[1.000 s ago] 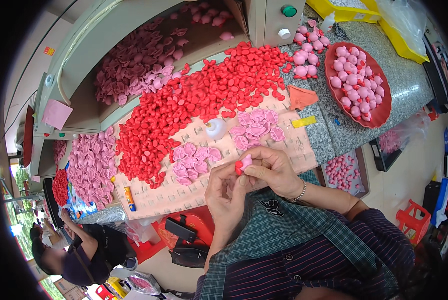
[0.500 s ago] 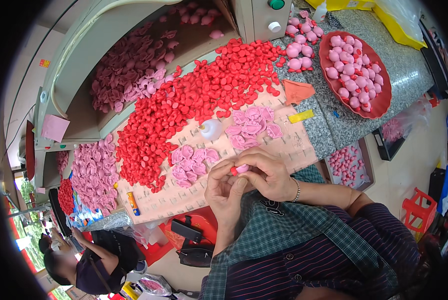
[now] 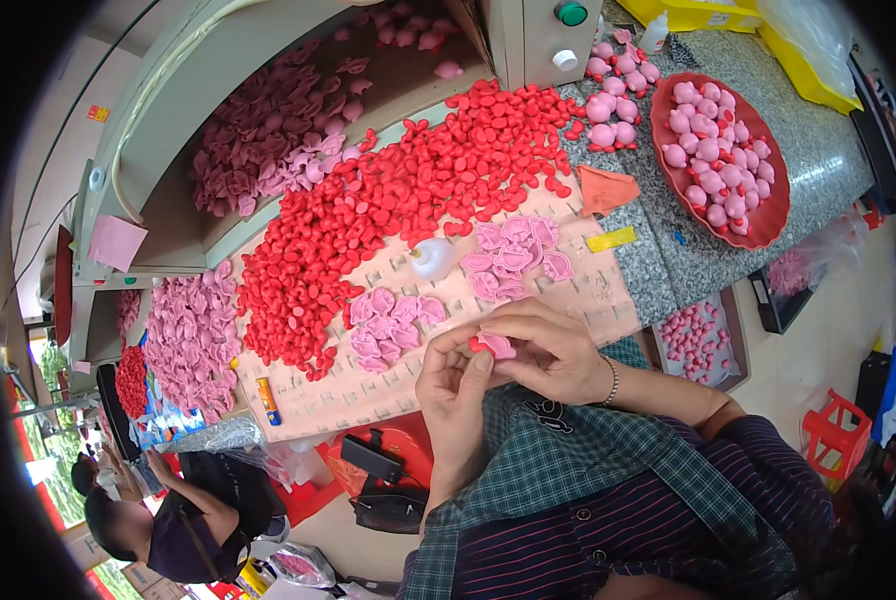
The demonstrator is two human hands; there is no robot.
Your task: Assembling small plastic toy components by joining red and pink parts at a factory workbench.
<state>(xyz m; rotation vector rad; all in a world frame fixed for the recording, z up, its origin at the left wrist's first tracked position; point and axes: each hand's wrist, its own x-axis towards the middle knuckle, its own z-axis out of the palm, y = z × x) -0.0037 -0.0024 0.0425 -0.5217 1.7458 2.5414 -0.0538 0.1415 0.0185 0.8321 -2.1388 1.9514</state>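
Between my two hands is a small pink shell piece (image 3: 495,346) with a red piece (image 3: 479,346) against its left end. My left hand (image 3: 452,375) pinches the red end between thumb and fingers. The fingertips of my right hand (image 3: 556,350) grip the pink part, a bead bracelet on that wrist. Just beyond my hands lie two small groups of pink shell pieces, one to the left (image 3: 388,325) and one farther right (image 3: 513,255). A white squeeze bottle (image 3: 431,259) stands between them and a wide heap of small red pieces (image 3: 388,190).
A red scalloped bowl (image 3: 665,140) of pink-and-red figures stands at the right. A grey machine housing (image 3: 183,110) holds more pink pieces at the far left. A glue tube (image 3: 267,400) lies at the table's left edge. Another person (image 3: 183,510) sits at the lower left.
The pink piece has turned in my fingers and more of it shows. My right fingers have shifted slightly. The whole view has moved a little.
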